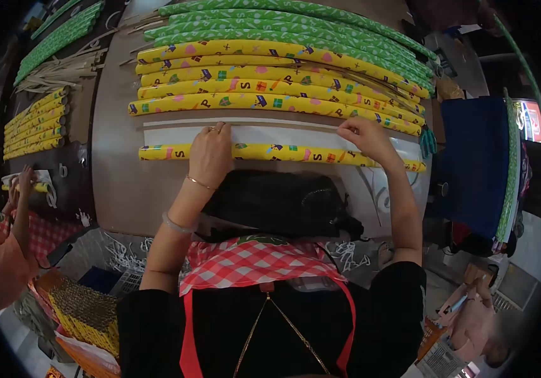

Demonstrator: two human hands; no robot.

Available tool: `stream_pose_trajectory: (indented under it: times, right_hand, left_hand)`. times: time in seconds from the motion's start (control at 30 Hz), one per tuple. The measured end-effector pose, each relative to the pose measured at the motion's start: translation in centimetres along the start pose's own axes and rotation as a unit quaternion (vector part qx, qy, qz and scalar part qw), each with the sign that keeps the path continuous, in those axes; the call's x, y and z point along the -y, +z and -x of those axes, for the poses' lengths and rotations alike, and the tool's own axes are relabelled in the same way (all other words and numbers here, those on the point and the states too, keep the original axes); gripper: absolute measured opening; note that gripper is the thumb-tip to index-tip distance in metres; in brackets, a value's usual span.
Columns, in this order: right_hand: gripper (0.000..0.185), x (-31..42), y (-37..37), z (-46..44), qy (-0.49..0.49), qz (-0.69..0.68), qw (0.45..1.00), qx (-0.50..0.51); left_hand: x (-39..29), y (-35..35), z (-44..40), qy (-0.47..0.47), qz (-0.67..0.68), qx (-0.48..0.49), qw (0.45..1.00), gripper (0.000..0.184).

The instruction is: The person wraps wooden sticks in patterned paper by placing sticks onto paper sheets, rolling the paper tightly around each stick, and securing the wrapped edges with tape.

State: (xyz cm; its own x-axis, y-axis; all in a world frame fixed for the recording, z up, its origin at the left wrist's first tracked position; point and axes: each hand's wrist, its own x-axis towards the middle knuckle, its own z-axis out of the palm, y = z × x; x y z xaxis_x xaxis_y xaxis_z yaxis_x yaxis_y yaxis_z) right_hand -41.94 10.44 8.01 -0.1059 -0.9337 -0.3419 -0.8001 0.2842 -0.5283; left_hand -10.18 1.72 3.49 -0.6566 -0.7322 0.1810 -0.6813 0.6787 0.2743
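Note:
A yellow printed roll [270, 152] lies across the table in front of me, with a white sheet [283, 135] spread out from its far edge. My left hand [211, 151] rests over the sheet and roll, its fingers bent together at the sheet's far part. My right hand [366, 137] is above the sheet's right part, thumb and fingertips pinched together. Whatever either hand's fingertips hold is too small to make out. A thin white strip [264, 123] runs along the sheet's far side. Several finished-looking yellow rolls [270, 103] lie just beyond it.
Green printed rolls [283, 19] lie at the back. A black bag [277, 201] sits at the near table edge. Teal-handled scissors [429, 143] are at the right. A co-worker's hands [26, 181] work at the left table, near more yellow rolls [34, 126]. Another person [469, 315] is lower right.

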Motion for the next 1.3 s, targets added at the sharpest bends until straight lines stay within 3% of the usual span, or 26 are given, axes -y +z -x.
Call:
stream_pose_trajectory:
  times: [0.47,0.73,1.3]
  right_hand:
    - [0.017,-0.9,0.9,0.8,0.05,-0.03,0.998,-0.035]
    - [0.016,-1.3,1.1,0.7,0.035,0.037,0.997,-0.055]
    - [0.01,-1.5,1.9,0.2,0.032,0.05,0.995,-0.075]
  left_hand:
    - [0.1,0.0,0.0,-0.008,-0.001,0.006,1.0,0.026]
    - [0.2,-0.4,0.0,-0.021,0.03,0.021,0.999,0.027]
    - [-0.3,-1.0,-0.2,-0.017,0.009,0.019,1.0,0.026]
